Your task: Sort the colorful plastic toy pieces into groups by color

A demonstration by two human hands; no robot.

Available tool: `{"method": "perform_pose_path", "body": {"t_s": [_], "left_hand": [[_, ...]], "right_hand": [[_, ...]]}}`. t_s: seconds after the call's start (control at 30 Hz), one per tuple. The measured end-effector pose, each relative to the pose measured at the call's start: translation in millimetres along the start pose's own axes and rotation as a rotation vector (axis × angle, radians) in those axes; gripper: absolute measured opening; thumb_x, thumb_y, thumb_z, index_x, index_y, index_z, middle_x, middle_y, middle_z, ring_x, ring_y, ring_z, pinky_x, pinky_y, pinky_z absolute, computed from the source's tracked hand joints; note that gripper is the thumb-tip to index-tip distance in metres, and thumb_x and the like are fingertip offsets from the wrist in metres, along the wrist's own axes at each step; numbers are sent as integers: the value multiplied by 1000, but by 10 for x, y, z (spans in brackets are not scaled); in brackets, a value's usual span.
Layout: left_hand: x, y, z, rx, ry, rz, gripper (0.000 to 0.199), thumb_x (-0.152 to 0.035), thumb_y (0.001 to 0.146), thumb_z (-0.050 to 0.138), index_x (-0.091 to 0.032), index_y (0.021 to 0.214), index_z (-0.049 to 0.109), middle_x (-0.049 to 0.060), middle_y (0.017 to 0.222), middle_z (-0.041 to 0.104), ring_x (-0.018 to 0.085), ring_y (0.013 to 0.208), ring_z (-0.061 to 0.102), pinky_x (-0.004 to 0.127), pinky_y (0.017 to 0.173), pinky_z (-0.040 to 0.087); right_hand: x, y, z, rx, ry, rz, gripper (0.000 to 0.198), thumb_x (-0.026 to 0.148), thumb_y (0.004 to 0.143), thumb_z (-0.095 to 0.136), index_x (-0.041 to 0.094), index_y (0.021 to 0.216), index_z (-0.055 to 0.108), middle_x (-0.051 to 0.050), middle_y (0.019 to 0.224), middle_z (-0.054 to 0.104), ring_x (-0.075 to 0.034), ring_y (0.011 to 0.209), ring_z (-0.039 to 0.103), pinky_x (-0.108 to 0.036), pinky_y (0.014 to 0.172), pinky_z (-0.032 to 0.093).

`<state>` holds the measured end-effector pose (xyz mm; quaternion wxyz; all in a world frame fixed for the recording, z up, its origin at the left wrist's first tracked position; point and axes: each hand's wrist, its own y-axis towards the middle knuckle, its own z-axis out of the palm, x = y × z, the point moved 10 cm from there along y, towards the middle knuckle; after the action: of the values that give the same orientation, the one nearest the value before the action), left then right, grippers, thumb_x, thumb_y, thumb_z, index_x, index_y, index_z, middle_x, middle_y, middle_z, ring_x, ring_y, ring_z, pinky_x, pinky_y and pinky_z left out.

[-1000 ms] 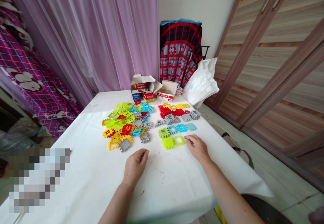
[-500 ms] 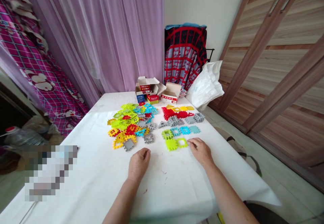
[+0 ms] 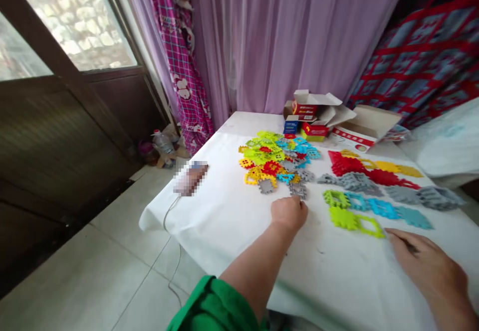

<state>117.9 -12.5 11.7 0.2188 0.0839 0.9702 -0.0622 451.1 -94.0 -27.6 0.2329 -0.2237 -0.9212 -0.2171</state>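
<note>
My left hand (image 3: 289, 212) is a loose fist resting on the white-covered table, with nothing visible in it. Just beyond it lies a grey square interlocking piece (image 3: 298, 190), at the near edge of a mixed heap of plastic pieces (image 3: 265, 154) in lime, yellow, red, blue and grey. At the right, my right hand (image 3: 426, 261) rests low, fingers bent, with its fingertips at the right edge of a lime green square frame piece (image 3: 377, 232). A solid lime piece (image 3: 342, 218) adjoins that frame. Motion blurs the right fingertips a little.
Sorted rows lie at the right: blue pieces (image 3: 383, 208), grey pieces (image 3: 355, 182), red pieces (image 3: 348, 165) and yellow pieces (image 3: 387, 166). Open cardboard boxes (image 3: 354, 136) stand at the back. A pixelated object with a cable (image 3: 178, 197) lies near the left edge.
My view has swung left, bringing the door and floor into sight. Both hands stay at about the same places on the table, and the pieces lie as before.
</note>
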Motion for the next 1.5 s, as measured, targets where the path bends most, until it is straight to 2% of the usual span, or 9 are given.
{"method": "perform_pose_path", "body": {"t_s": [0.27,0.37,0.53,0.63,0.8,0.93,1.07,1.17,1.5], "left_hand": [[-60,-55,-59,-7,-14,115,29,-32,90,42,-21,91,69,9,87,73,23,82,68,33,73,50],[-9,-90,-229,-48,23,253,24,-30,90,46,-24,103,65,9,103,69,24,98,64,35,84,48],[503,-55,-706,-390,190,258,48,-33,83,61,-20,128,52,17,139,50,34,126,45,49,101,37],[732,15,-695,-364,233,225,48,-41,85,58,-20,128,54,15,132,57,32,122,49,47,99,38],[743,-28,-745,-396,233,255,34,-37,85,57,-23,115,65,11,120,65,31,112,54,45,94,41],[824,-31,-766,-405,-32,226,27,-34,87,52,-25,107,68,9,107,68,26,101,60,41,90,44],[1028,58,-458,-253,-803,-10,41,-50,79,57,-19,105,63,6,81,70,19,70,65,32,67,51],[784,88,-228,-87,-1036,-23,49,-57,74,59,-16,99,62,5,77,71,17,63,66,27,56,52],[78,146,235,475,-1510,-91,49,-33,60,84,-21,100,57,-2,85,72,15,77,73,21,64,57]], "right_hand": [[379,-148,-166,-41,6,-142,35,47,71,45,27,80,72,-5,93,71,-25,83,65,-37,70,51],[391,-145,-163,-57,20,-137,35,47,73,45,26,82,72,-5,94,71,-24,84,65,-35,72,52],[409,-154,-155,-61,38,-139,33,42,77,45,26,83,72,-4,93,71,-22,83,66,-32,71,52],[420,-163,-156,-61,41,-131,33,42,77,44,26,83,73,-4,93,71,-22,84,66,-32,72,52],[462,-177,-180,-55,50,-120,35,44,78,43,26,83,73,-4,93,71,-22,84,66,-33,72,52],[486,-180,-190,-50,70,-128,36,44,77,42,25,82,72,-4,91,72,-22,82,67,-33,72,52],[466,-172,-174,-61,83,-137,33,44,77,44,26,81,72,-4,91,72,-22,82,67,-33,70,52],[464,-166,-147,-59,91,-140,32,43,78,44,27,82,72,-3,91,71,-22,82,67,-33,69,52],[608,-199,-220,-121,125,-156,30,32,82,40,25,87,69,-6,90,72,-23,84,67,-36,76,54]]}}
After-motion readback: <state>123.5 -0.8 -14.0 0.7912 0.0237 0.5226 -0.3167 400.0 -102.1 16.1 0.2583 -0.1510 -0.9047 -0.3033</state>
